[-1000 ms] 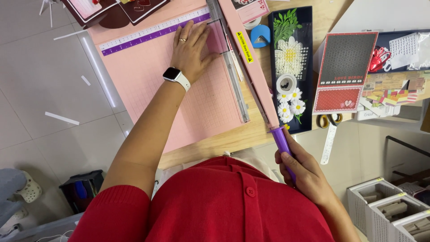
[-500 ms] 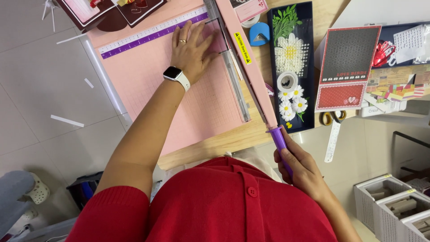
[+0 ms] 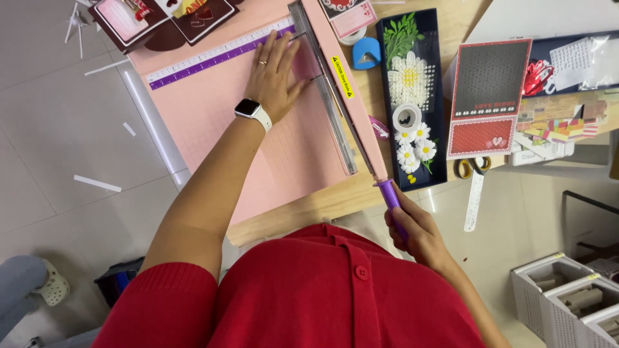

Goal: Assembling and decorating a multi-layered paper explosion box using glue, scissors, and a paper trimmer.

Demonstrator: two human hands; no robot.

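Note:
A large pink guillotine paper cutter (image 3: 219, 109) lies on a wooden table (image 3: 322, 203), with a purple ruler strip along its far edge. My left hand (image 3: 274, 77), wearing a white-strapped watch and a ring, presses flat on a small pink sheet (image 3: 303, 63) against the metal cutting rail (image 3: 332, 106). My right hand (image 3: 412, 225) is closed around the purple handle (image 3: 389, 196) of the cutter's pink blade arm (image 3: 348, 77), near my red top.
A dark tray (image 3: 438, 96) with paper daisies, green leaves and a tape roll sits right of the cutter. Red and black cards (image 3: 487, 96), scissors (image 3: 465, 167) and paper scraps lie further right. White bins (image 3: 567, 293) stand on the floor; paper strips (image 3: 97, 183) litter the tiles.
My left hand has shifted slightly on the pink sheet. My right hand keeps its hold on the purple handle; the blade arm looks barely moved.

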